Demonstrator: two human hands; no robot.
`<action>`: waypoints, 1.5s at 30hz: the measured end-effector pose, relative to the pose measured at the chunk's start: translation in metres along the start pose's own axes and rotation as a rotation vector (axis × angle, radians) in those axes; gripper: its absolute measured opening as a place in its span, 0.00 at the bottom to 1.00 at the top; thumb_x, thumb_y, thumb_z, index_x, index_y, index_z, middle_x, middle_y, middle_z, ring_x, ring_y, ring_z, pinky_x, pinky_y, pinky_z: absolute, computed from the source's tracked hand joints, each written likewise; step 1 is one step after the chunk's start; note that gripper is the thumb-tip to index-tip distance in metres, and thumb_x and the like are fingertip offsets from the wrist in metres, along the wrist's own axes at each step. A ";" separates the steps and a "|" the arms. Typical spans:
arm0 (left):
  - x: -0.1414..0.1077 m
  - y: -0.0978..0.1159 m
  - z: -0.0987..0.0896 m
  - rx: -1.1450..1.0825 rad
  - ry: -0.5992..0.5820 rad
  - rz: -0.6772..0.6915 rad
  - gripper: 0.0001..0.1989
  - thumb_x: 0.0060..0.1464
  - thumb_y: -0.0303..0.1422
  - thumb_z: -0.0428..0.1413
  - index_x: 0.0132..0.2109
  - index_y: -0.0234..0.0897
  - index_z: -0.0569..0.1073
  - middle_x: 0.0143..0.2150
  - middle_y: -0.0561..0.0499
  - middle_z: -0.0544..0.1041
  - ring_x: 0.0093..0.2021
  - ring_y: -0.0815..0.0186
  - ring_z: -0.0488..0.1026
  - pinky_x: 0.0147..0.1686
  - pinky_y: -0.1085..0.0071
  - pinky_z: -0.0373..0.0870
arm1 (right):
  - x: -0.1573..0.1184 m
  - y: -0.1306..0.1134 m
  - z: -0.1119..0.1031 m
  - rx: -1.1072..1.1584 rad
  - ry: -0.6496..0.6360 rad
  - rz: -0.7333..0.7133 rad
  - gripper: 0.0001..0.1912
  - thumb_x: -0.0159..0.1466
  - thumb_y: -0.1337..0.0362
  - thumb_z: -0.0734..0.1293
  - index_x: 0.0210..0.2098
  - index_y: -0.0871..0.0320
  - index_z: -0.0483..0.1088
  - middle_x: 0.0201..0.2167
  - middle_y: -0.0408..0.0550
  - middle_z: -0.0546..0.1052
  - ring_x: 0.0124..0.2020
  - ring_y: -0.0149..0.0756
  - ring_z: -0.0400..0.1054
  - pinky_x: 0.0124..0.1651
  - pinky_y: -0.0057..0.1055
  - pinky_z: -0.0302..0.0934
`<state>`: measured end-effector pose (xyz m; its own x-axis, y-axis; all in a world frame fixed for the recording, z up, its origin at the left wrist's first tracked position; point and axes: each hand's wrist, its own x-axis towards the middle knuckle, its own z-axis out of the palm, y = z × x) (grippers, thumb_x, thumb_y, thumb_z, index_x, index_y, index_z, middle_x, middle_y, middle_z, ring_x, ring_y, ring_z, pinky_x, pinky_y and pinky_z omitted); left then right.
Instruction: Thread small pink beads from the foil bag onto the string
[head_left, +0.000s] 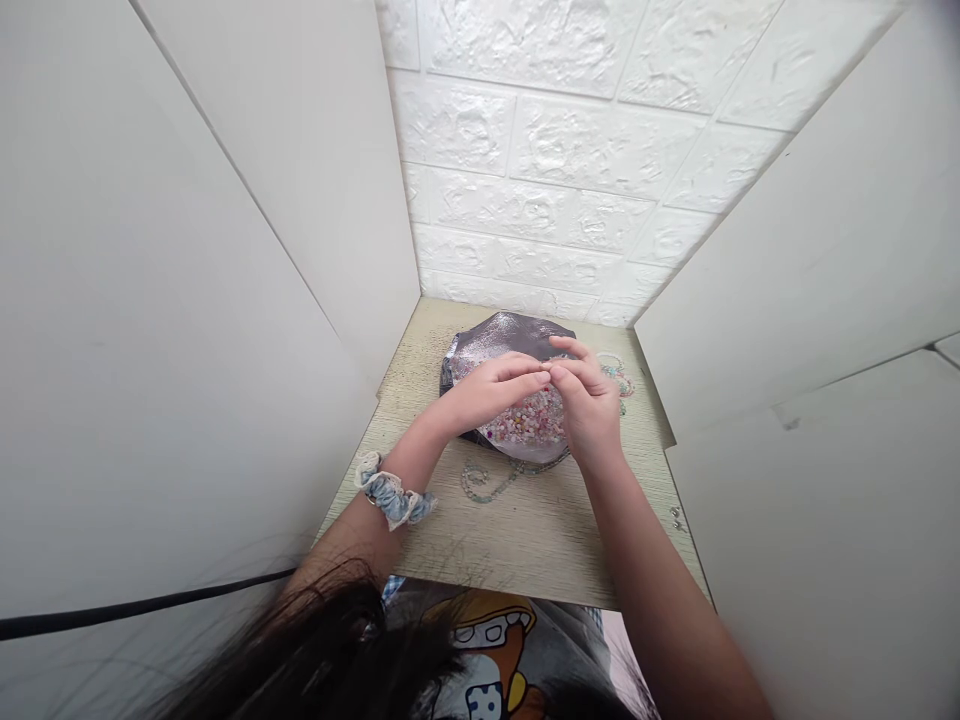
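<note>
My left hand (495, 388) and my right hand (590, 400) meet at the fingertips above a silvery bag (504, 338). Thumb and fingers of each are pinched together, and whatever lies between them is too small to make out. Many small pink, white and red beads (529, 420) lie in the bag, partly covered by the hands. A strand of pale green beads (487, 497) curls on the table in front of the bag. A blue scrunchie with lace edging (396, 497) sits around my left wrist.
The narrow wooden table (517, 545) stands between white panels on both sides and a white brick-patterned wall (540, 210). More beaded strands (616, 375) lie behind my right hand. Small shiny pieces (676, 517) rest near the right edge. A black cable (150, 603) runs at left.
</note>
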<state>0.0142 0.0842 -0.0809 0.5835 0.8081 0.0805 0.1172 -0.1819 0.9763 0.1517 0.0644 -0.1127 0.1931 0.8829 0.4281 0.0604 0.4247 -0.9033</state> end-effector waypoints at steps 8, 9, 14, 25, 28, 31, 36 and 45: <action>0.001 -0.002 0.001 -0.182 -0.005 -0.028 0.12 0.50 0.36 0.49 0.30 0.31 0.70 0.32 0.49 0.71 0.35 0.70 0.67 0.40 0.70 0.62 | 0.003 -0.003 -0.001 -0.067 -0.038 0.089 0.10 0.55 0.59 0.61 0.26 0.57 0.69 0.39 0.47 0.69 0.42 0.34 0.63 0.43 0.34 0.59; 0.001 -0.002 0.001 -0.255 0.014 -0.062 0.11 0.50 0.36 0.49 0.29 0.30 0.68 0.30 0.49 0.70 0.33 0.71 0.67 0.39 0.70 0.63 | 0.004 -0.003 -0.002 -0.098 -0.045 0.121 0.10 0.56 0.58 0.60 0.27 0.58 0.68 0.36 0.46 0.70 0.39 0.32 0.64 0.41 0.33 0.59; 0.001 -0.002 0.002 -0.463 0.076 -0.147 0.11 0.52 0.36 0.47 0.28 0.32 0.63 0.25 0.53 0.67 0.26 0.74 0.67 0.32 0.71 0.65 | 0.006 -0.007 -0.004 -0.280 -0.107 0.125 0.09 0.56 0.59 0.60 0.28 0.59 0.67 0.25 0.43 0.69 0.30 0.29 0.62 0.36 0.30 0.58; 0.000 0.000 0.005 -0.425 -0.014 -0.189 0.11 0.53 0.39 0.46 0.32 0.33 0.63 0.19 0.57 0.59 0.20 0.76 0.59 0.26 0.75 0.61 | 0.005 -0.010 -0.003 -0.330 -0.130 -0.076 0.08 0.56 0.60 0.61 0.28 0.56 0.69 0.37 0.47 0.68 0.43 0.33 0.63 0.47 0.34 0.57; -0.001 0.002 0.005 -0.325 0.008 -0.227 0.12 0.52 0.36 0.48 0.26 0.33 0.60 0.17 0.59 0.51 0.16 0.79 0.49 0.20 0.78 0.56 | 0.005 -0.008 -0.003 -0.407 -0.151 -0.093 0.09 0.58 0.61 0.59 0.28 0.56 0.68 0.36 0.47 0.69 0.40 0.33 0.63 0.42 0.32 0.58; -0.001 0.005 0.004 -0.280 0.024 -0.243 0.12 0.52 0.34 0.47 0.25 0.34 0.59 0.17 0.59 0.49 0.16 0.78 0.47 0.17 0.79 0.50 | 0.003 -0.004 -0.005 -0.662 -0.304 -0.062 0.08 0.57 0.64 0.58 0.29 0.57 0.67 0.32 0.46 0.69 0.34 0.32 0.62 0.37 0.29 0.56; -0.001 0.007 0.003 -0.286 0.112 -0.263 0.08 0.51 0.33 0.46 0.27 0.35 0.60 0.17 0.59 0.48 0.15 0.79 0.44 0.14 0.79 0.40 | -0.001 0.006 -0.008 -1.075 -0.616 0.044 0.09 0.55 0.69 0.56 0.21 0.59 0.63 0.27 0.47 0.65 0.29 0.30 0.59 0.30 0.27 0.51; 0.001 0.007 0.001 -0.242 0.180 -0.246 0.07 0.49 0.33 0.48 0.28 0.33 0.64 0.19 0.57 0.56 0.15 0.80 0.47 0.14 0.78 0.40 | -0.005 0.013 -0.008 -1.100 -0.657 0.069 0.09 0.55 0.71 0.56 0.22 0.59 0.64 0.29 0.48 0.66 0.30 0.31 0.60 0.30 0.27 0.50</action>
<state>0.0165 0.0828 -0.0740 0.4085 0.9005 -0.1492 0.0307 0.1499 0.9882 0.1591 0.0643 -0.1263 -0.2698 0.9625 0.0292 0.9035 0.2635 -0.3381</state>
